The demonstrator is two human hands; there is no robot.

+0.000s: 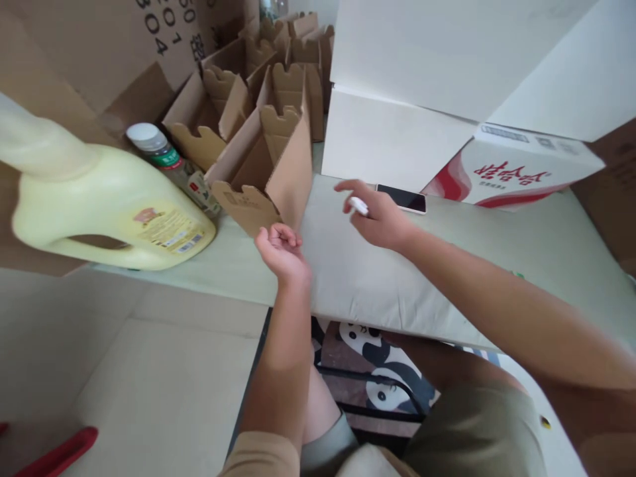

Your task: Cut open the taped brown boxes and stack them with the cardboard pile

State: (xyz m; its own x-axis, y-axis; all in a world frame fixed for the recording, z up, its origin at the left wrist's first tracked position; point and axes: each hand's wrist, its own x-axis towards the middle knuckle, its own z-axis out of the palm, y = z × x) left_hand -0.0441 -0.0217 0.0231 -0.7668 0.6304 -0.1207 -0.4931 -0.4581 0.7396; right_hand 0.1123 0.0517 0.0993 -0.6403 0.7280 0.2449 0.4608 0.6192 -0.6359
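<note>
My right hand (pixel 380 215) is above the pale table cover, its index finger stretched forward. A small white object (pixel 358 206) is held between its thumb and fingers; its kind I cannot make out. Just behind that hand a phone (pixel 403 198) with a dark screen lies on the table. My left hand (pixel 283 250) is turned palm up, its fingers loosely curled with nothing visible in them. It is nearest to the front corner of an open cardboard box (pixel 291 169); whether it touches the box I cannot tell.
A large pale-yellow jug (pixel 114 199) and a clear bottle with a white cap (pixel 171 159) are on the left. Several open cardboard boxes (pixel 211 112) stand behind. A white carton (pixel 392 136) and a red-and-white box (pixel 521 165) line the back right. The table edge (pixel 348 317) is close to my lap.
</note>
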